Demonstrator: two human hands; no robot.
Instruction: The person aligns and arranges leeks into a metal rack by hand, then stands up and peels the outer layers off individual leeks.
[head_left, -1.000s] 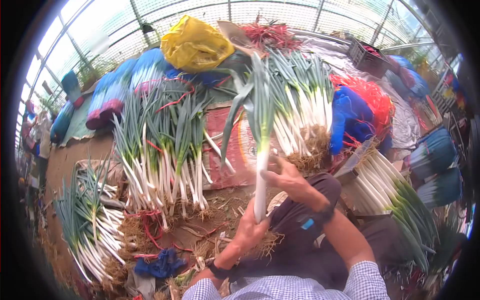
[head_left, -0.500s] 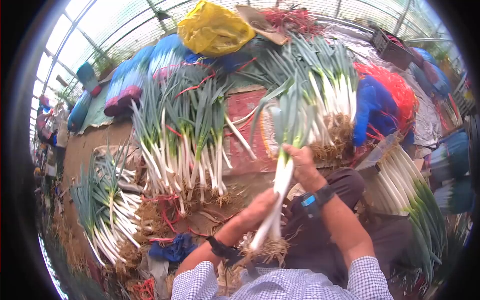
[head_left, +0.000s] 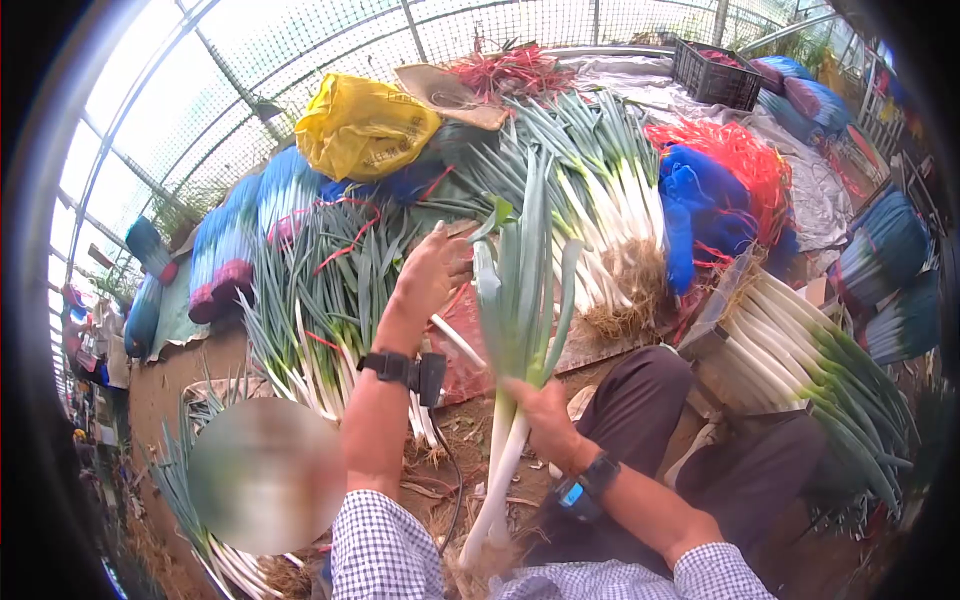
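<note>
My right hand [head_left: 545, 420] is closed around a small bunch of leeks [head_left: 507, 450] where the white stalks turn green. They stand nearly upright in front of me, roots down near my lap and leaves pointing away. My left hand [head_left: 432, 275] is raised just left of the leaves, fingers extended and apart, with nothing visible in it. Beyond it on the left lies a pile of leeks [head_left: 345, 270] with a red tie across the leaves. Another pile of leeks [head_left: 600, 200] with brown roots lies ahead, behind the held leaves.
On my right, trimmed leeks [head_left: 790, 350] lie in a box-like holder [head_left: 722, 305]. Red string [head_left: 740, 165] and blue netting [head_left: 705, 205] lie ahead right. A yellow bag [head_left: 365, 130], netted bundles [head_left: 225, 235] and a black crate [head_left: 715, 75] stand farther back. A blurred patch covers the lower left.
My left hand has left the lower stalks and risen to the left of the leaves, opening. My right hand keeps its hold, and the leeks have shifted left. The camera view has turned and tilted.
</note>
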